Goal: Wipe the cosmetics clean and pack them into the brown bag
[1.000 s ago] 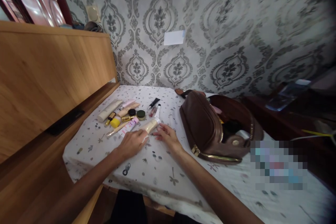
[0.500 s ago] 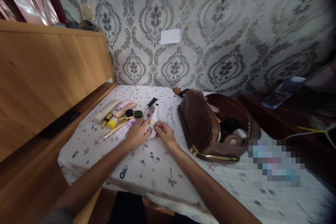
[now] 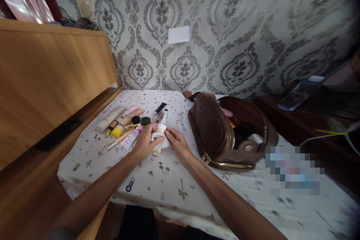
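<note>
My left hand (image 3: 144,144) is closed around a cream-coloured tube (image 3: 157,153) with a white cap, and a white wipe (image 3: 158,137) is wrapped about its middle. The cap end points away from me. From the other side, the bent fingers of my right hand (image 3: 179,144) press against the wipe and tube near the cap. Just beyond lie a small white tube with a dark tip (image 3: 165,114) and a black tube (image 3: 160,108). Left of my hands are a purple-and-white tube (image 3: 133,136), a yellow-capped item (image 3: 117,131) and two dark round lids.
A brown leather bag (image 3: 212,123) stands open on the right with items inside. A large beige tube (image 3: 110,119) and a thin brush-like stick (image 3: 116,142) lie left on the patterned tablecloth (image 3: 112,172). A wooden panel (image 3: 56,78) borders the left side, a patterned wall the back.
The tube has been lifted and turned between my hands, so its white cap and lower end now show around the wipe. The view has shifted slightly.
</note>
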`<state>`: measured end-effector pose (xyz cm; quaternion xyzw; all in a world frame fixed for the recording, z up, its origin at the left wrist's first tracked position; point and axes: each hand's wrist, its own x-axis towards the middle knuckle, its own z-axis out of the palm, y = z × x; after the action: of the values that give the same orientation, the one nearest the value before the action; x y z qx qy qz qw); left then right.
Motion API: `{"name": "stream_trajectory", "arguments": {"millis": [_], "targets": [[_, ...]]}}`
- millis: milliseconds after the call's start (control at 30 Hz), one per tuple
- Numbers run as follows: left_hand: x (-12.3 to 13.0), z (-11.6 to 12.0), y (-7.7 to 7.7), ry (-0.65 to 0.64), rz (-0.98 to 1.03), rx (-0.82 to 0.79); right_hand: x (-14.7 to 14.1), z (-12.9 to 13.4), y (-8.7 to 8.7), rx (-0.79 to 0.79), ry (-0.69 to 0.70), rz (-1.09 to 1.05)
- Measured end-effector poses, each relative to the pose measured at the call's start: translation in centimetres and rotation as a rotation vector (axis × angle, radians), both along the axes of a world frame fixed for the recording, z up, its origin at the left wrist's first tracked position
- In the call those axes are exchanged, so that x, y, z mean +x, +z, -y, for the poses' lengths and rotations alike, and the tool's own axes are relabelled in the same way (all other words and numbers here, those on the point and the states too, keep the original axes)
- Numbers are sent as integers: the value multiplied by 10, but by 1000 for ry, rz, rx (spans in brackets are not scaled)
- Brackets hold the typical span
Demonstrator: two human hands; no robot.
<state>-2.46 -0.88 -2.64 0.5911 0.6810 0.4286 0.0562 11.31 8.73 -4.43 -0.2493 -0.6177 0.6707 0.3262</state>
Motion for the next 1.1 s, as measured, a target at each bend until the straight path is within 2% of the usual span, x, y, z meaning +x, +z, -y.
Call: {"name": "stream_trajectory", "arguments": {"millis": [167,367,500,633,867,1000,1100], "targets": [[-1,-1,-4,-22,1,48,3,6,2,-43,26,-25],[1,-1,2,-38,33,50,5,14,10,-244,239,-164],[5,0,10,13,71,56,8,20,18,-211,319,-189],[4,1,15,60,121,114,9,23,19,-141,386,-189],[-8,-8,14,86,329,231,9,26,23,-236,490,-148],[-7,-7,17,20,396,228,12,26,25,-324,586,-170],[-1,-3,22,-110,380,194,14,22,20,-402,531,-154]]}}
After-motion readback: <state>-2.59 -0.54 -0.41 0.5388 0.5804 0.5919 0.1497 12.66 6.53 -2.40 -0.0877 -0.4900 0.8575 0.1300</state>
